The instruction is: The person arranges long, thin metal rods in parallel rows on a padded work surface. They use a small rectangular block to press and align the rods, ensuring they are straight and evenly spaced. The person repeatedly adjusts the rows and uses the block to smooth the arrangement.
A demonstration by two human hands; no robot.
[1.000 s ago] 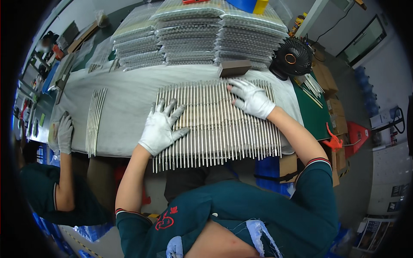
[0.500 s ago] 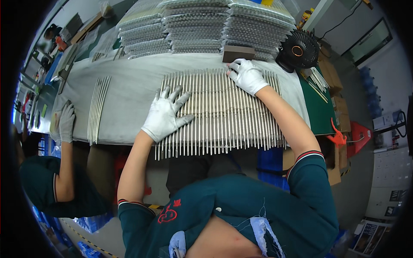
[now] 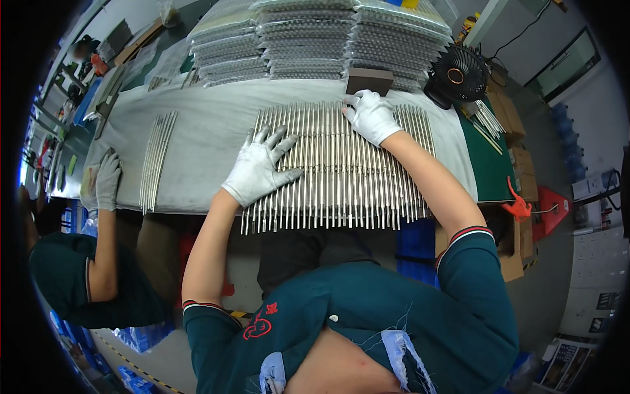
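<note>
Left grip: gloved left hand [image 3: 256, 167] spread open, flat over the metal rods [image 3: 328, 190], holding nothing.
Right grip: gloved right hand [image 3: 372, 118] bent at their far ends near the brown block [image 3: 371, 81]; I can't tell whether it pinches anything.
Rod row: laid side by side on the cloth-covered worktop [image 3: 210, 148], near ends uneven.
Separate rods [image 3: 156, 164]: a few, apart leftward.

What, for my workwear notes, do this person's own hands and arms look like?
The left hand and right hand wear white gloves, the left one greyed at the fingertips. Short dark green sleeves end in cuffs striped red and white; the forearms below are bare. No cables show.
</note>
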